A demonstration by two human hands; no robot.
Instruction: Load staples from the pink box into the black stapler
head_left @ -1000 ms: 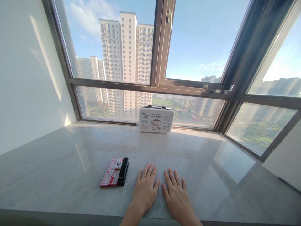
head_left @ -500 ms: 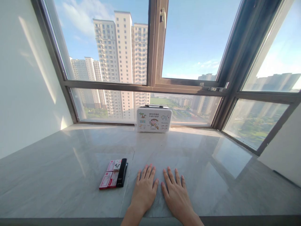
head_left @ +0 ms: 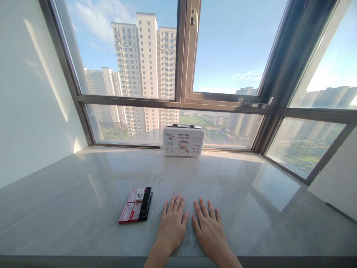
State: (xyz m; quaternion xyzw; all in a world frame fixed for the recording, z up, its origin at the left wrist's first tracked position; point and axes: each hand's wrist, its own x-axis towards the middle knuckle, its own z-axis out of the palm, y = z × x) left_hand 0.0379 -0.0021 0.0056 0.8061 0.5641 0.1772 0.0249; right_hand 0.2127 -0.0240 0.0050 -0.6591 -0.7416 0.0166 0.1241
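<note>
My left hand [head_left: 171, 225] and my right hand [head_left: 209, 230] lie flat, palms down, side by side on a grey marble sill [head_left: 83, 201]. The fingers of both are stretched out and hold nothing. Just left of my left hand lies a black stapler [head_left: 145, 204]. Beside the stapler are two small red and white boxes [head_left: 131, 204]. Neither hand touches them.
A white tin case [head_left: 183, 141] with cartoon pictures and a black handle stands upright at the back against the window glass. A brown window frame [head_left: 186, 52] with a handle rises behind it. A white wall [head_left: 28, 93] closes the left side.
Both hands stay flat in the same place. Only the view has shifted slightly.
</note>
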